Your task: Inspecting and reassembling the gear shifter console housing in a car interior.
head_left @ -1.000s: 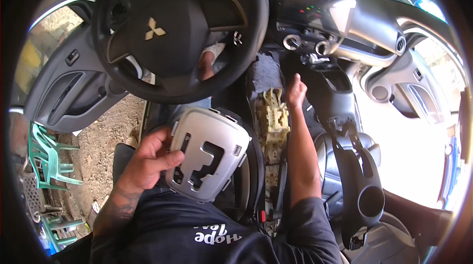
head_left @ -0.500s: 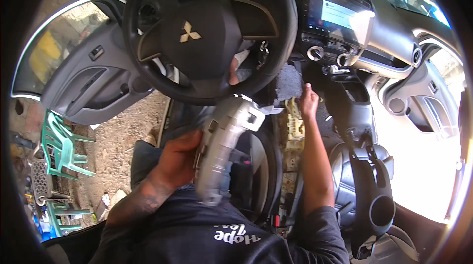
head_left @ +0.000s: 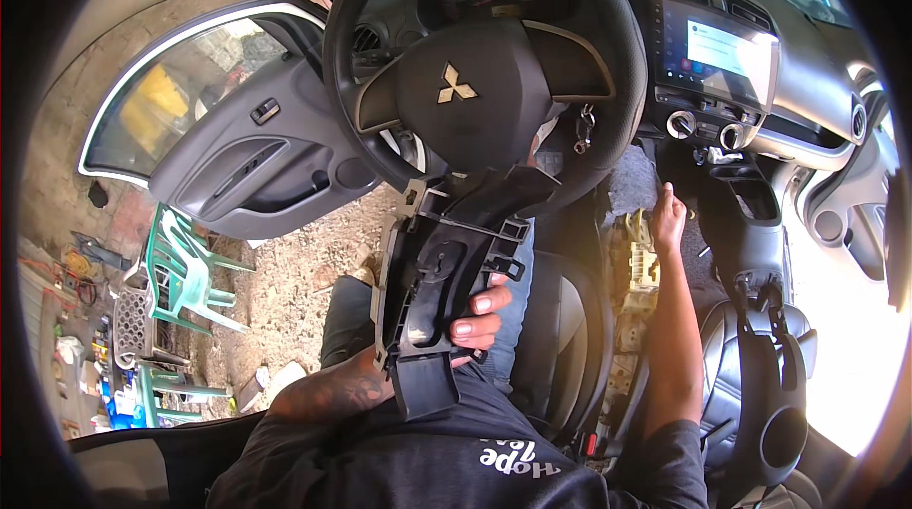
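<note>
A gear selector trim panel (head_left: 432,272), dark underside up, is upright before my chest, just below the steering wheel (head_left: 629,82). My left hand (head_left: 480,314) grips it from behind; its fingers curl round the right edge and the rest of the hand is hidden. My right hand (head_left: 669,219) reaches forward beside the exposed, pale gear selector mechanism (head_left: 638,272), fingers curled; whatever it holds, if anything, is too hidden to name. Grey padding (head_left: 629,172) lies at the front of that mechanism.
A detached black centre console (head_left: 769,405) rests along the passenger seat (head_left: 722,348). The dashboard screen (head_left: 712,58) is lit. At left, the open driver's door (head_left: 209,196) looks onto gritty ground (head_left: 285,300) with green plastic chairs (head_left: 185,267) and assorted clutter.
My left hand has flipped the panel from silver face up to dark underside up. My right hand remains by the selector mechanism. The view has swung left, showing more of the door.
</note>
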### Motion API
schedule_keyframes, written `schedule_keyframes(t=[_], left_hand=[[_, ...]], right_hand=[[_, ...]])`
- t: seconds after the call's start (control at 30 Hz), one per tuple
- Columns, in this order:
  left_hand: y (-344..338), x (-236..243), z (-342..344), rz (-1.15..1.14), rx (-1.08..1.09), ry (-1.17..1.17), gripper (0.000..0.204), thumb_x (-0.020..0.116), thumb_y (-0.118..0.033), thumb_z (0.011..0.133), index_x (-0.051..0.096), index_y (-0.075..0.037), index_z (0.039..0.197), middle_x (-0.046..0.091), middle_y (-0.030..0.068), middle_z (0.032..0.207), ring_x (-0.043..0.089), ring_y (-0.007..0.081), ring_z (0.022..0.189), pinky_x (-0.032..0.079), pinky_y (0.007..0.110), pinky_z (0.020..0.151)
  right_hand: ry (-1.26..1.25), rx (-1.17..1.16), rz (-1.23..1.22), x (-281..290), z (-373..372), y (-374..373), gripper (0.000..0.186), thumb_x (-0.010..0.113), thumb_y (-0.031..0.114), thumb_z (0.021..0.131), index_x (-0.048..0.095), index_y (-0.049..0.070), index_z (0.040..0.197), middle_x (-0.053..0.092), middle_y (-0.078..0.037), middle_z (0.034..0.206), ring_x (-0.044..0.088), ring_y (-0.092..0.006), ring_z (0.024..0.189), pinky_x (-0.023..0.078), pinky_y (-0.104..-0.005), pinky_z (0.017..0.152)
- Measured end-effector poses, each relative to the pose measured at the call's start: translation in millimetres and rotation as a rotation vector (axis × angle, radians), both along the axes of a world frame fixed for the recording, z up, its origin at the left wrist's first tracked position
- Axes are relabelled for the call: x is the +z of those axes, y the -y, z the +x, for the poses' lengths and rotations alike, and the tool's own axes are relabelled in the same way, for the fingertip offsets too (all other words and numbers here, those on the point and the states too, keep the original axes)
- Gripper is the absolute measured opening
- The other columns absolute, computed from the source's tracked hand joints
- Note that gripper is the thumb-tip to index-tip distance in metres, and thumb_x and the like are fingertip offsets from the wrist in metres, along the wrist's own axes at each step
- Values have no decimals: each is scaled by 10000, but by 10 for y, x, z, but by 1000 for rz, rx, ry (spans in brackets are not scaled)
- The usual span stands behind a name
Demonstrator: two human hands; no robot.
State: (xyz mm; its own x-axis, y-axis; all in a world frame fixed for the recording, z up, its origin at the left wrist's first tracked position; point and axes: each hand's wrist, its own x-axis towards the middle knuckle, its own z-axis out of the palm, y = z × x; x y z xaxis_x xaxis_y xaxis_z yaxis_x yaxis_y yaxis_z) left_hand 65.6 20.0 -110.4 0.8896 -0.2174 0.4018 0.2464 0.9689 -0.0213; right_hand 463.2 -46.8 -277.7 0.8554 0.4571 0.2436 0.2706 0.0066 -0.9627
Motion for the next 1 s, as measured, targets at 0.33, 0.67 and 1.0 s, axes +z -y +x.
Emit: schedule_keyframes(t=[0.33, 0.67, 1.0], left_hand=[[25, 117, 43, -11, -2, 43, 401, 518, -254, 992, 382, -25, 1292, 513, 141, 1037, 601, 278, 898, 573, 476, 756], [38, 135, 87, 41, 60, 64, 327, 513, -234, 995, 401, -38, 1232, 537, 139, 972, 617, 268, 847, 560, 442, 722], [21, 140, 78, 75, 80, 119, 254, 507, -214, 998, 421, -51, 1173, 561, 136, 906, 633, 258, 797, 546, 407, 687]], right_hand=[[-15, 8, -24, -13, -18, 11, 606, 439, 453, 1036, 412, 49, 585, 407, 4, 529, 360, -103, 514, 322, -329, 483], [-43, -8, -23, -206, 153, -2, 587, 453, 418, 1043, 353, 63, 586, 331, 33, 556, 285, -84, 542, 253, -338, 480], [-17, -15, 30, -263, 159, -37, 586, 450, 488, 1026, 331, 117, 588, 301, 51, 520, 247, -68, 475, 207, -302, 436]])
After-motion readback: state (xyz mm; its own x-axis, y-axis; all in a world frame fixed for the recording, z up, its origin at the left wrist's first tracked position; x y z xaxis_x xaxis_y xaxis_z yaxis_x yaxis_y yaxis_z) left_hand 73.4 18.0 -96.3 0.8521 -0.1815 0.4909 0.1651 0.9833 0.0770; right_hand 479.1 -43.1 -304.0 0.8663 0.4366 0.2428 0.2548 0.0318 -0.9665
